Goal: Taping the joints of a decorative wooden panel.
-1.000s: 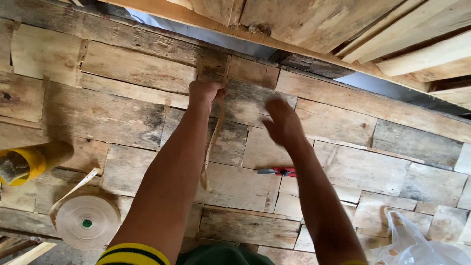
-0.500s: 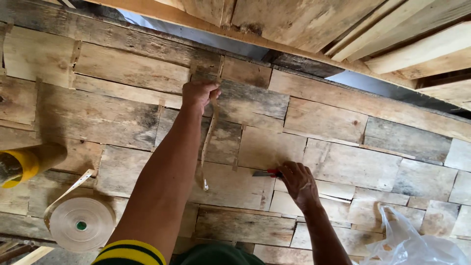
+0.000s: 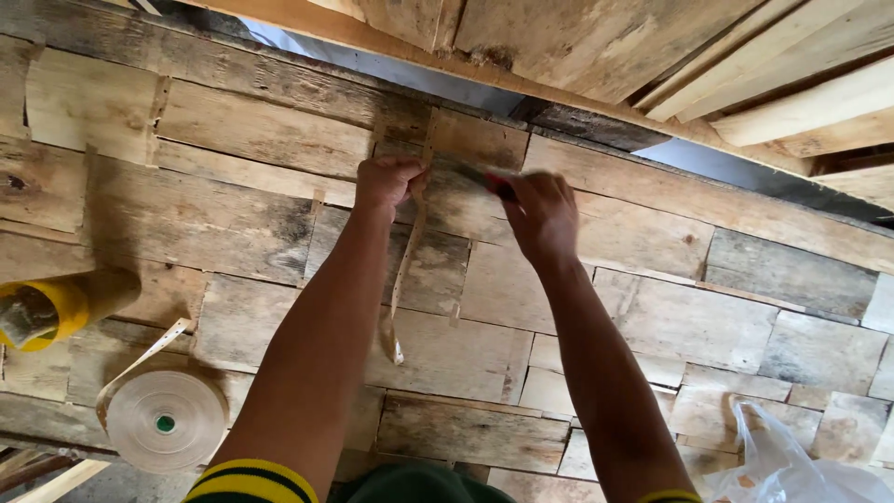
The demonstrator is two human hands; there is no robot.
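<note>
Two hands at the boards | left hand (image 3: 386,182) fingers still pinch the strip (image 3: 402,279), hanging toward 6 o'clock | right hand (image 3: 540,214) has risen from 5 o'clock, fingers gripping a red-handled tool (image 3: 498,184) beside it | tape roll (image 3: 166,421) at 8 o'clock unmoved

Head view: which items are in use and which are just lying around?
In use:
left hand pinching the thin tape strip
right hand holding a red-handled tool
wooden plank surface

Lying about:
tape roll
yellow-ended cylinder
clear plastic bag
</note>
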